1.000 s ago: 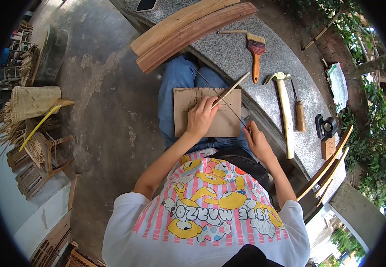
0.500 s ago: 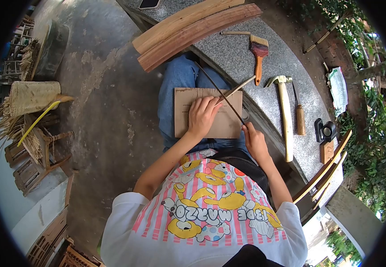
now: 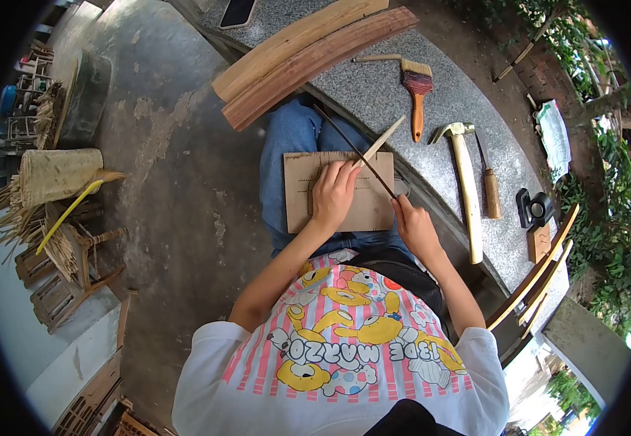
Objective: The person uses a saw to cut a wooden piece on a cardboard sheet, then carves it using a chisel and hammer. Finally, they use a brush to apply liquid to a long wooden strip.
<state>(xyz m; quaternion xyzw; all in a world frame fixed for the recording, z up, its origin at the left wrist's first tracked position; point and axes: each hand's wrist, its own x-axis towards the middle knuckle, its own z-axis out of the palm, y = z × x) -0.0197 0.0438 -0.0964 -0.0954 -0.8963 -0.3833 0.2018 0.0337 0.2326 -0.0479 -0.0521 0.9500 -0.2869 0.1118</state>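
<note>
On my lap lies a rectangular piece of brown cardboard [image 3: 299,214]. My left hand [image 3: 334,192] rests on it, fingers closed round a short, pale wooden stick [image 3: 384,141] whose tapered end points up and right toward the bench. In my right hand [image 3: 415,225], at the cardboard's right edge, is the near end of a long thin dark metal rod [image 3: 343,136]. The rod slants up and left, crossing over the stick just beyond my left fingertips.
A stone bench [image 3: 439,171] curves along the right, bearing a paintbrush [image 3: 418,102], a hammer [image 3: 468,192], a wooden-handled knife [image 3: 491,190], a phone [image 3: 239,11] and a black round-fronted device [image 3: 537,209]. Two curved wooden boards [image 3: 315,58] overhang its far edge. Left is concrete floor [image 3: 177,218].
The stick has turned in my left fingers; it points more steeply upward and shows a paler face. The rod still crosses it, at a slightly shifted angle. The whole view has shifted a little.
</note>
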